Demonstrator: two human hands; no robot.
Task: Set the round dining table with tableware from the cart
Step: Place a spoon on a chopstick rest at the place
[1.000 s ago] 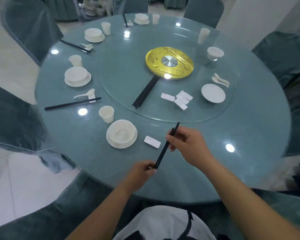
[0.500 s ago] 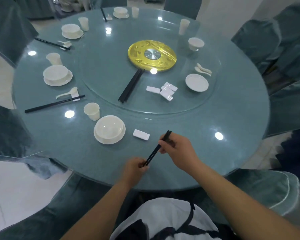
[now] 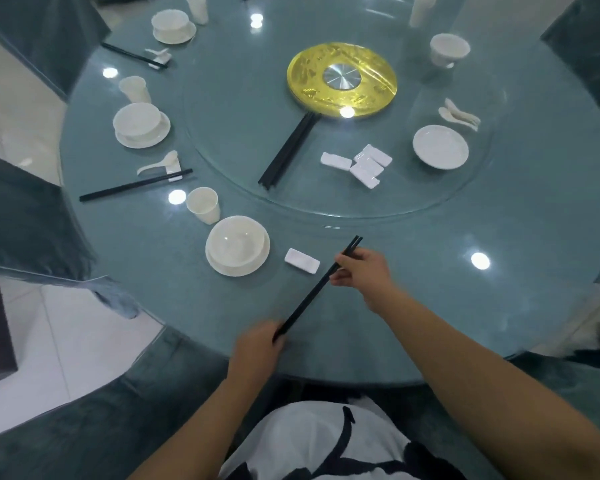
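Observation:
A pair of black chopsticks (image 3: 312, 293) slants over the near part of the round teal table (image 3: 430, 299). My left hand (image 3: 257, 351) grips their lower end near the table's edge. My right hand (image 3: 362, 271) pinches them close to the upper tips. Just left of the tips lies a white chopstick rest (image 3: 302, 260). Left of the rest stands a white bowl on a plate (image 3: 237, 244), with a white cup (image 3: 204, 205) behind it.
On the glass turntable (image 3: 229, 98) lie spare black chopsticks (image 3: 286, 152), several white rests (image 3: 359, 164), a plate (image 3: 440, 146), two spoons (image 3: 459, 114), a bowl (image 3: 449, 50) and a gold centre disc (image 3: 342, 79). Set places run along the left rim. Covered chairs (image 3: 25, 216) ring the table.
The camera has come closer and tilted down. Both hands keep hold of the chopsticks, which have drifted a little right of the rest.

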